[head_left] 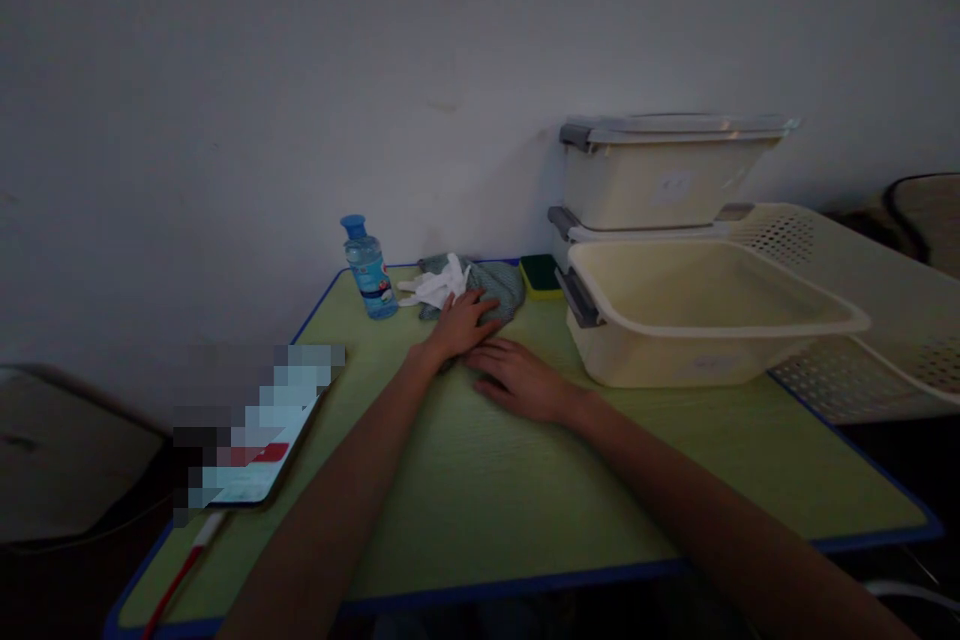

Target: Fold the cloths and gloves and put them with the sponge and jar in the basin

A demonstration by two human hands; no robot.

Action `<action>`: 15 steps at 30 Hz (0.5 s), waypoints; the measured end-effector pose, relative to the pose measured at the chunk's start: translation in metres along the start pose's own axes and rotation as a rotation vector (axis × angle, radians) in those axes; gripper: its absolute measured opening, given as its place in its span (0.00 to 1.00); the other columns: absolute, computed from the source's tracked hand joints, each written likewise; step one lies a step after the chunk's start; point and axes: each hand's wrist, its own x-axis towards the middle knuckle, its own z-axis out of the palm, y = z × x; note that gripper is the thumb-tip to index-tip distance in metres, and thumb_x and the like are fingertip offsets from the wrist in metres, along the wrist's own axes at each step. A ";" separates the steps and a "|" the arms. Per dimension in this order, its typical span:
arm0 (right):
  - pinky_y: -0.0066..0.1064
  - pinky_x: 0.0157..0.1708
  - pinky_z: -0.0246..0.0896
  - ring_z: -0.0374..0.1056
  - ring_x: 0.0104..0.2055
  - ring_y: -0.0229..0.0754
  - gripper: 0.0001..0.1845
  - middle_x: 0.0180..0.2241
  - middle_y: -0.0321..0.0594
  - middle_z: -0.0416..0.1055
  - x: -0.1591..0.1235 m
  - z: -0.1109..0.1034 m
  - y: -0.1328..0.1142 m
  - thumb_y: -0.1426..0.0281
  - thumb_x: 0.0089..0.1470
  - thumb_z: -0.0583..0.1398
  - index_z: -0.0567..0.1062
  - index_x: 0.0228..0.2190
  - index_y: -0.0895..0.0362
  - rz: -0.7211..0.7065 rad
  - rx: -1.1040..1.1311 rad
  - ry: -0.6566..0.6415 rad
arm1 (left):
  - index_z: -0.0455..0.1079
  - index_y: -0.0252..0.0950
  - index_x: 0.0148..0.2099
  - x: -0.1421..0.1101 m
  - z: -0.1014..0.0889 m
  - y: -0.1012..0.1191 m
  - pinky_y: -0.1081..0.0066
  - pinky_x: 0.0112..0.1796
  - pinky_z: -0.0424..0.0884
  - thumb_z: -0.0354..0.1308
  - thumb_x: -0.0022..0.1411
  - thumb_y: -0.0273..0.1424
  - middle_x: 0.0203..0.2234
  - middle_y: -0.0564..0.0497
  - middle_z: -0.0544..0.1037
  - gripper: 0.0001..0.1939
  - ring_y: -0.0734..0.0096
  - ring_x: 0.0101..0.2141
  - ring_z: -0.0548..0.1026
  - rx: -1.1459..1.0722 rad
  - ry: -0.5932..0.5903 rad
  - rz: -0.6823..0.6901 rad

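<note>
My left hand (463,322) rests palm down with its fingers stretched apart at the near edge of a grey-green cloth (496,286). White gloves (439,285) lie crumpled on that cloth, just beyond my left fingers. Close by on the right, my right hand (523,378) lies flat on the green tabletop (480,490), its fingertips against or very near my left hand. A small dark patch shows under my left palm, too hidden to name. Behind the hands sit a green and yellow sponge (541,277) and, to the left, a blue bottle (370,272) standing upright.
A tablet-like device (266,453) with a lit, partly blurred screen lies at the left edge, a red cable (182,575) plugged in. On the right stand a cream plastic bin (675,360), a lidded box (652,182) behind it and a perforated white basket (862,265).
</note>
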 end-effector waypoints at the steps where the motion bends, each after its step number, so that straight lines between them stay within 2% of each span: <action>1: 0.39 0.52 0.57 0.65 0.49 0.45 0.14 0.45 0.49 0.72 0.000 0.000 0.000 0.71 0.57 0.53 0.71 0.44 0.63 0.001 -0.007 0.001 | 0.64 0.39 0.55 -0.001 0.001 -0.002 0.48 0.56 0.49 0.48 0.62 0.37 0.58 0.40 0.62 0.20 0.55 0.58 0.58 0.009 -0.006 -0.001; 3: 0.39 0.51 0.57 0.65 0.48 0.45 0.14 0.44 0.49 0.72 0.000 0.001 -0.001 0.71 0.57 0.53 0.71 0.43 0.63 0.000 -0.019 0.000 | 0.65 0.38 0.55 -0.002 0.000 -0.004 0.48 0.56 0.50 0.48 0.62 0.37 0.57 0.39 0.62 0.21 0.54 0.58 0.59 0.022 0.010 -0.007; 6: 0.39 0.51 0.57 0.65 0.48 0.45 0.13 0.44 0.50 0.72 0.000 0.002 0.000 0.72 0.56 0.53 0.72 0.42 0.64 -0.004 -0.033 0.003 | 0.63 0.35 0.56 0.000 -0.003 -0.002 0.47 0.57 0.48 0.52 0.58 0.35 0.59 0.37 0.58 0.23 0.52 0.60 0.55 0.033 0.102 -0.039; 10: 0.38 0.52 0.57 0.66 0.48 0.45 0.13 0.44 0.49 0.72 0.000 0.004 0.001 0.73 0.56 0.53 0.72 0.41 0.64 -0.010 -0.031 0.023 | 0.59 0.32 0.57 0.017 -0.007 0.012 0.55 0.58 0.52 0.55 0.55 0.30 0.59 0.37 0.57 0.27 0.55 0.60 0.54 0.002 0.230 -0.004; 12: 0.39 0.52 0.57 0.66 0.49 0.45 0.13 0.44 0.50 0.72 0.000 0.005 0.002 0.73 0.56 0.53 0.72 0.41 0.63 -0.009 -0.015 0.037 | 0.59 0.32 0.57 0.034 -0.008 0.022 0.57 0.57 0.53 0.54 0.55 0.30 0.59 0.37 0.57 0.26 0.56 0.60 0.56 0.006 0.213 0.072; 15: 0.40 0.52 0.57 0.65 0.50 0.46 0.13 0.45 0.52 0.71 0.000 0.006 0.004 0.73 0.56 0.53 0.72 0.42 0.64 -0.009 0.021 0.045 | 0.58 0.30 0.57 0.062 -0.003 0.038 0.59 0.58 0.52 0.53 0.55 0.29 0.60 0.36 0.56 0.27 0.57 0.60 0.54 0.040 0.112 0.195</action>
